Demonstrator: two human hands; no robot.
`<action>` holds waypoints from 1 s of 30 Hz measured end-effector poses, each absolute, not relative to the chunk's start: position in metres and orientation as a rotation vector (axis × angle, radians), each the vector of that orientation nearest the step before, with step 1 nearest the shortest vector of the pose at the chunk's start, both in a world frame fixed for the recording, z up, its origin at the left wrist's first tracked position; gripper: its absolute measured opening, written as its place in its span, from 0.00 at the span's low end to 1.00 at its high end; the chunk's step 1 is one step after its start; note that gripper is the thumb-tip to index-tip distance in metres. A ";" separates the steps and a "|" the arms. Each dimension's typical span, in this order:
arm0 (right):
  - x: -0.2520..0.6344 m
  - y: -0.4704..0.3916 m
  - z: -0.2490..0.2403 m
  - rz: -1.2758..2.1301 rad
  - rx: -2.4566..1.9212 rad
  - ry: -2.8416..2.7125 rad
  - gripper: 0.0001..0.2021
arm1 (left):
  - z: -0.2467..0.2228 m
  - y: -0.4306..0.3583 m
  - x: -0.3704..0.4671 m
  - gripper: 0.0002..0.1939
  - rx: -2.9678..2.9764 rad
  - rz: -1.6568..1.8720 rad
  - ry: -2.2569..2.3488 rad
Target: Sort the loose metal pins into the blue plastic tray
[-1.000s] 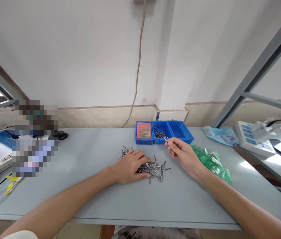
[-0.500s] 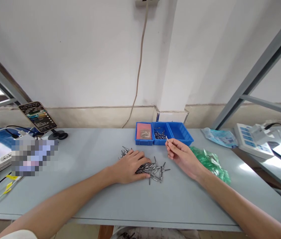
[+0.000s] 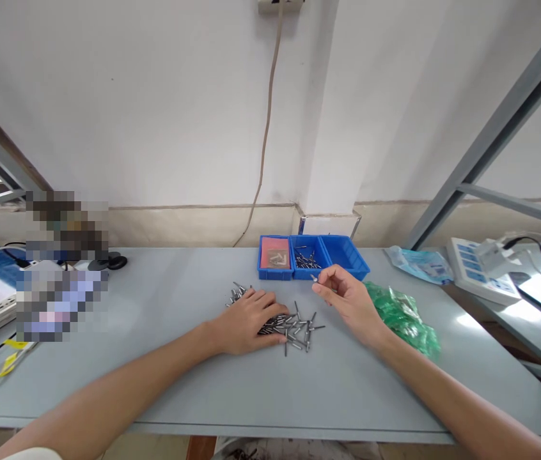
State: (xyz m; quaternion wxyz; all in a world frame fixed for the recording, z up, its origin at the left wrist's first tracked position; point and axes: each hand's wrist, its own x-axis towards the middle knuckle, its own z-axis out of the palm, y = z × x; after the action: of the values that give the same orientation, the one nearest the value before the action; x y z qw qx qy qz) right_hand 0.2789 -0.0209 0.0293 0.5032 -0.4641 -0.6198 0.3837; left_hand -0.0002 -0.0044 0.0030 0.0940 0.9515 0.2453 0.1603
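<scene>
My left hand point(image 3: 254, 321) lies over a pile of small metal pins point(image 3: 274, 324), its fingers spread and resting on them. More pins show beyond the knuckles and to the right of the thumb. My right hand point(image 3: 344, 297) is raised in front of the blue bins, thumb and fingers pinched on one small metal pin point(image 3: 314, 278). Its tip sticks out to the left; the rest is hidden by the fingers. Behind it, the middle blue bin point(image 3: 309, 241) holds several similar pins.
The left blue bin point(image 3: 275, 275) contains a pink sheet and a small clear bag. The right blue bin point(image 3: 344, 250) adjoins the middle one. Green plastic wrap point(image 3: 402, 313) lies beside my right forearm. A blue-white packet point(image 3: 419, 265) and a power strip point(image 3: 484, 271) are further right.
My right hand has shifted slightly left and turned, and the pin in its pinch now points more sideways. My left hand stays on the pile.
</scene>
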 end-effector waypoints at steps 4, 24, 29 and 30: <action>0.277 -0.023 0.031 0.927 -1.121 -1.529 0.15 | 0.003 -0.004 0.000 0.25 2.819 0.471 0.732; 0.285 -0.012 0.024 1.267 -1.124 -1.090 0.19 | 0.004 -0.006 0.000 0.25 2.823 0.453 0.740; 0.284 -0.011 0.024 1.285 -1.109 -1.028 0.18 | 0.005 -0.005 0.001 0.25 2.826 0.446 0.736; 0.283 -0.011 0.024 1.283 -1.110 -1.028 0.18 | 0.005 -0.005 0.001 0.25 2.825 0.445 0.737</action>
State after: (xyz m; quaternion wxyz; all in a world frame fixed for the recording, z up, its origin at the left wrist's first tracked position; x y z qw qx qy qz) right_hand 0.2835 -0.0110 0.0241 0.5473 -0.4684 -0.4338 0.5412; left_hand 0.0009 -0.0050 0.0046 0.0940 0.9524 0.2483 0.1498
